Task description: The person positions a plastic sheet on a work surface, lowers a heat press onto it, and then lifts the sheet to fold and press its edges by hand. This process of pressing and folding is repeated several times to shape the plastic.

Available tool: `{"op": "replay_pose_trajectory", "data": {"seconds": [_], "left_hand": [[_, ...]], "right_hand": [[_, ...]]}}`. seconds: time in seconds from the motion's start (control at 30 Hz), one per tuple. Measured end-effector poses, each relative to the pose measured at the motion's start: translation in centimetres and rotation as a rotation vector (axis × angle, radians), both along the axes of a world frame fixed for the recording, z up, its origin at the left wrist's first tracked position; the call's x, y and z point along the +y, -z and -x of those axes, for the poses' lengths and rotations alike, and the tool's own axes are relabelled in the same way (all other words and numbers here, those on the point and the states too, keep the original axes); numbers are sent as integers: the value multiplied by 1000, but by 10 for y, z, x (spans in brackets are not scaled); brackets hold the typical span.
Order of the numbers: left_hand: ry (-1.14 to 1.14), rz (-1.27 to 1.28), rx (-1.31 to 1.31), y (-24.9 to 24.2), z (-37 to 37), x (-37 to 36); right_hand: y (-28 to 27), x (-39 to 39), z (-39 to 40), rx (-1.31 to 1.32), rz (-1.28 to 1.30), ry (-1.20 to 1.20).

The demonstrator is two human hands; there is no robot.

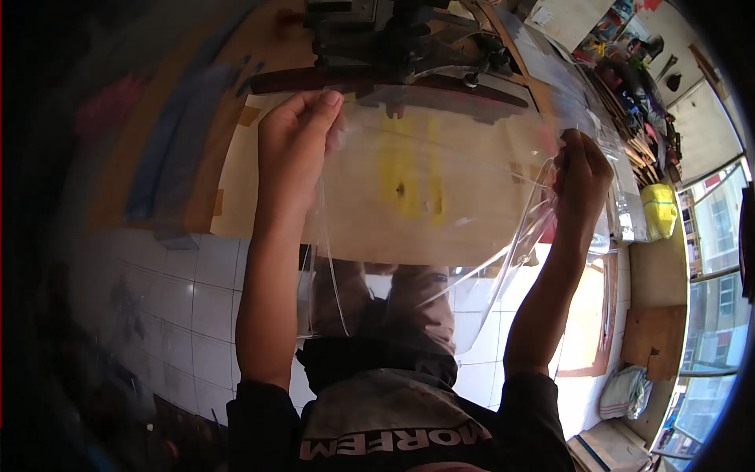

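A clear plastic sheet (464, 157), possibly a bag, is stretched between my two hands above the table and drapes down toward my body. At its upper left corner, my left hand (301, 122) pinches the plastic between thumb and fingers. My right hand (582, 169) is closed on the opposite side, where the film bunches into shiny folds. Under the plastic lies a tan board or paper (244, 177), taped at its sides, with yellow marks (401, 177) visible through the film. Just beyond my hands runs a dark red curved bar (472, 88).
Behind the bar stands a dark metal machine (401, 43). Blue strips (169, 153) lie on the table's left. Cluttered tools and a yellow bundle (659, 211) are at the right, near a window (716, 291). White floor tiles (185, 299) show below.
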State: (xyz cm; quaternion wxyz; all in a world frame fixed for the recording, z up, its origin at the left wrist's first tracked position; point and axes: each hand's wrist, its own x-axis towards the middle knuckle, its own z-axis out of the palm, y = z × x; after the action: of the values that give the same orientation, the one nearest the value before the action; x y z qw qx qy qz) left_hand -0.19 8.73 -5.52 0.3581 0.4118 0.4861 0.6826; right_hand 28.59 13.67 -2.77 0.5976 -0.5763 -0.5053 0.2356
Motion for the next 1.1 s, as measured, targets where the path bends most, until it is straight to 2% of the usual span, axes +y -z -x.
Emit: {"op": "replay_pose_trajectory", "data": {"seconds": [0.2,0.3,0.37,0.4,0.47,0.6,0.7,0.77,0.83,0.97,1.03,1.1], "left_hand": [[58,266,18,72,14,44],[11,328,61,89,13,68],[-26,357,278,89,14,82],[-22,361,275,90,13,91],[-23,442,339,91,14,108],[-40,452,378,103,15,133],[-19,431,505,107,17,140],[-42,522,671,97,15,136],[-52,513,725,95,15,136],[-116,477,850,95,10,134],[-141,458,879,101,9,135],[-167,435,908,109,10,137]], "right_hand": [[73,60,-7,-106,300,-100],[87,75,-2,-135,402,-83],[93,90,-3,-125,414,-89],[97,99,-5,-110,422,-98],[108,116,-9,-125,430,-104],[120,135,-10,-211,416,-92],[128,144,-12,-309,376,-54],[135,148,-14,-358,352,-36],[137,151,-14,-628,173,30],[131,145,-11,-605,189,52],[132,146,-12,-691,107,33],[131,145,-12,-659,158,29]]}}
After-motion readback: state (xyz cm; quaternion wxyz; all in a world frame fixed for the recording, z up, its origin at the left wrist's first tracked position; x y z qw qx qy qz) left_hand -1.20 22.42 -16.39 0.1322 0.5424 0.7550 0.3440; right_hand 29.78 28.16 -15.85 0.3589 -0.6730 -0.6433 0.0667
